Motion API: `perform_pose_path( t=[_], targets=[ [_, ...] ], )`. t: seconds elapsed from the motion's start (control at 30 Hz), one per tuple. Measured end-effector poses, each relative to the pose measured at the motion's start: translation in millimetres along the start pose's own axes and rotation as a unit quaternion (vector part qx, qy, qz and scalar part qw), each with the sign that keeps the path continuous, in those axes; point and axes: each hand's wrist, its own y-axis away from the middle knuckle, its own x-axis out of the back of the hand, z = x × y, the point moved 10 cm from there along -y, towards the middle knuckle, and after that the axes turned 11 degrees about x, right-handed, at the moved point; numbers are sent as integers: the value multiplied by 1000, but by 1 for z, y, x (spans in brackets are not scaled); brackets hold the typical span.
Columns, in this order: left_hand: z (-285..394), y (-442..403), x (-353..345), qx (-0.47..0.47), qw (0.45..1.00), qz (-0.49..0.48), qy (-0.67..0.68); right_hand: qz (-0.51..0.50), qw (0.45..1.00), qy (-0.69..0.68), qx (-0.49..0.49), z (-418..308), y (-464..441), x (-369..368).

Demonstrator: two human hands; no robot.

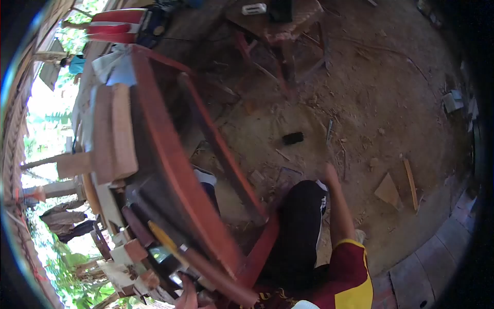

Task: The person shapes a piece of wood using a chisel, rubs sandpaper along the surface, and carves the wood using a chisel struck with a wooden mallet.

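My right hand hangs beside my bent knee in black trousers. Motion smears it, so its fingers and anything in them are unclear. At the bottom edge shows part of my left hand, close to a long brown wooden piece. Whether it grips that piece is not visible. A red-brown wooden frame with long rails slants past my legs, left of my knee. Beside it lies a yellow-handled tool among dark, blurred items.
Wooden boards lie on the bench at left. On the dirt floor are a black object, a thin metal strip, a triangular wood offcut and a narrow stick. A small wooden table stands at the top.
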Motion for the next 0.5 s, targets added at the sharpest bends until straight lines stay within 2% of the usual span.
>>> perform_pose_path(
  t=[0.07,0.1,0.13,0.2,0.27,0.33,0.43,0.5],
  targets=[
    [-5,9,21,10,999,-42,-8,-16,989,121,-83,9,8,-42],
    [-1,-22,-31,16,999,-45,6,-6,974,213,-83,92,-48,36],
    [-3,-23,-32,24,998,-59,-18,-27,969,237,-72,104,-61,11],
    [-5,-26,-41,31,995,-79,-46,-94,954,275,-76,83,-81,-21],
    [-12,-26,-46,43,993,-90,-65,-161,922,344,-80,96,-113,-31],
    [-17,-26,-46,51,990,-107,-79,-112,936,331,-47,94,-134,-29],
    [-22,-26,-48,60,986,-128,-94,-130,907,400,-19,83,-149,-37],
    [-25,-25,-48,65,983,-138,-100,-167,905,391,13,98,-165,-59]
  ],
)
